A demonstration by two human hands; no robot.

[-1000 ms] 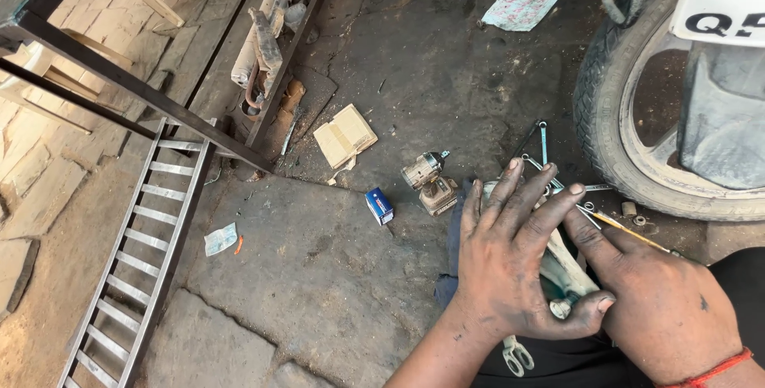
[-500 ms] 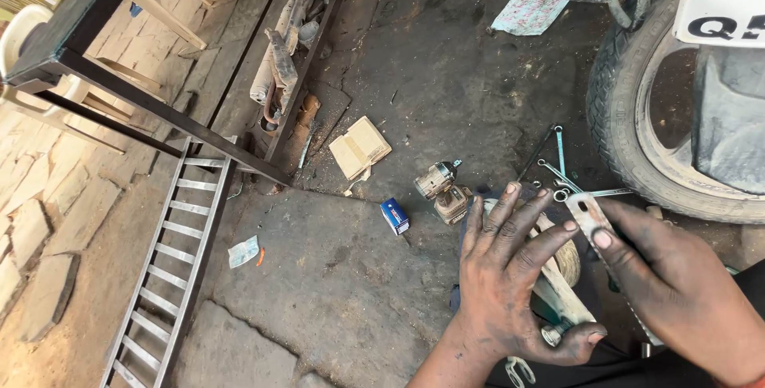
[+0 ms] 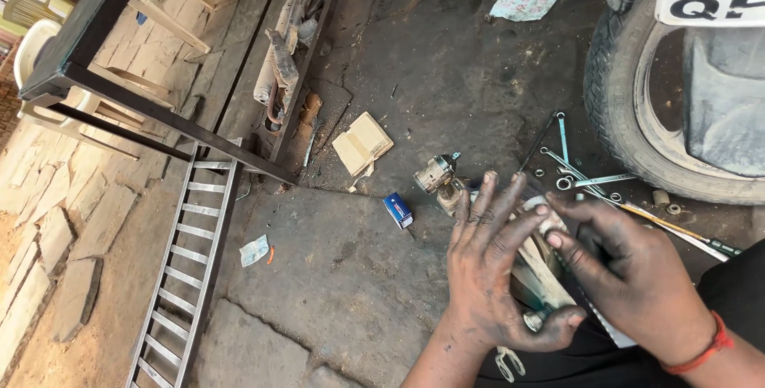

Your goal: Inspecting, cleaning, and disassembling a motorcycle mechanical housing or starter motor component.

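— What were the hands doing when you looked over?

— Both were greasy and bunched together low over the floor. The left hand (image 3: 494, 268) lay flat with its fingers spread across a pale, elongated part (image 3: 546, 264), thumb hooked under its near end. The right hand (image 3: 629, 276) came in from the other side, its fingertips pinched on the top end of that same part, touching the left fingertips.

— Could you tell what the part was?

— Not really. The hands hid most of it; only a pale strip and a small metal end near the left thumb showed.

— And around them?

— Just beyond the left fingers sat a small metal motor-like assembly (image 3: 440, 177) on the concrete floor (image 3: 335, 276), with a little blue box (image 3: 398, 210) beside it. Further out lay a tan folded piece of cardboard (image 3: 362, 144). To the right, a few spanners (image 3: 574, 173) and loose washers lay near a vehicle tyre (image 3: 629, 117). Well off to the left, a metal ladder (image 3: 187, 268) lay flat beside a dark steel frame (image 3: 151, 109).
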